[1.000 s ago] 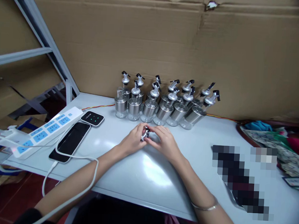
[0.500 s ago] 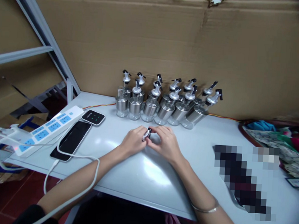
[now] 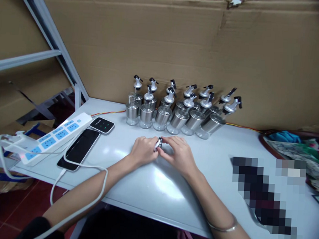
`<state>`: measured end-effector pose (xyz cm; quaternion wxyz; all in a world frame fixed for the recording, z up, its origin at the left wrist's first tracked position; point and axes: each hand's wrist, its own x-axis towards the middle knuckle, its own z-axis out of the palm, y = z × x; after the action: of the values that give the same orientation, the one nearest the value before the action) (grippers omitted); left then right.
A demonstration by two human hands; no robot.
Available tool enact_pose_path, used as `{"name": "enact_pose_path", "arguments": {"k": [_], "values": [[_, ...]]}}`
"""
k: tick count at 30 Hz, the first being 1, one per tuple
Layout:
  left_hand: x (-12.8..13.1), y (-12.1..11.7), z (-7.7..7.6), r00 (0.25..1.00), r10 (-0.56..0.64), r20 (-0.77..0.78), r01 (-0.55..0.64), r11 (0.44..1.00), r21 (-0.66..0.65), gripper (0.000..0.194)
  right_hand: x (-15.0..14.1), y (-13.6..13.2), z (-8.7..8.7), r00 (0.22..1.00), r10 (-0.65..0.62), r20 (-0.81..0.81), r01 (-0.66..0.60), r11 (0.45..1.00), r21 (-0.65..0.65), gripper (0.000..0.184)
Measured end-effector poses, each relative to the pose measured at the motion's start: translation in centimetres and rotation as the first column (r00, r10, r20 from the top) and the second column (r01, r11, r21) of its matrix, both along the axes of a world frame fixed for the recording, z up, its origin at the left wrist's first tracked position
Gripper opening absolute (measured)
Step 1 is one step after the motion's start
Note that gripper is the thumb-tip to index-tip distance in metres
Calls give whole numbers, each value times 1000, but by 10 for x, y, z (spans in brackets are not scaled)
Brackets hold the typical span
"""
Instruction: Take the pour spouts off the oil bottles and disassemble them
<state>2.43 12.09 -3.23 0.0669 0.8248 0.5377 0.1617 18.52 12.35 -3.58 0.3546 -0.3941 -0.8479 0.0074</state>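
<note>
Locate the small silver-and-black fitting (image 3: 158, 144) at the centre of your working area, between both hands, in front of the bottles (image 3: 163, 116) at 12 o'clock. Your left hand (image 3: 145, 151) has its fingers curled together, clamped on the silver body. Your right hand (image 3: 179, 154) has its thumb and forefinger bowed apart, tips at the black part; whether they pinch it, you cannot tell from this view.

Use the left grip as the fixed support. Confine fine adjustment to the right fingertips, and apply light, even pressure; a sideways push could twist the smooth body out of the left fingers. Hold the fitting low over the table (image 3: 145, 190), so that a slip results in a short drop only.

Position the right fingers so the black part remains visible. Mind the white cable (image 3: 104, 182) crossing your left forearm toward 8 o'clock: a wide elbow movement could drag the phone (image 3: 79, 149) at 9 o'clock.
</note>
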Motion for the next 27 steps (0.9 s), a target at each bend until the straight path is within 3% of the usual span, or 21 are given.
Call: {"name": "enact_pose_path", "arguments": {"k": [10, 16, 27], "values": [[-9, 9, -4, 990, -141, -24, 140, 990, -20, 8, 0, -1, 4, 996, 73, 59, -75, 996, 40, 18], [-10, 10, -7, 987, -162, -16, 162, 987, -24, 7, 1, 1, 3, 987, 98, 123, -101, 995, 17, 19], [-11, 12, -6, 988, -153, 19, 153, 987, -42, 9, 0, 2, 0, 977, 74, 199, -95, 990, 100, 21]]}}
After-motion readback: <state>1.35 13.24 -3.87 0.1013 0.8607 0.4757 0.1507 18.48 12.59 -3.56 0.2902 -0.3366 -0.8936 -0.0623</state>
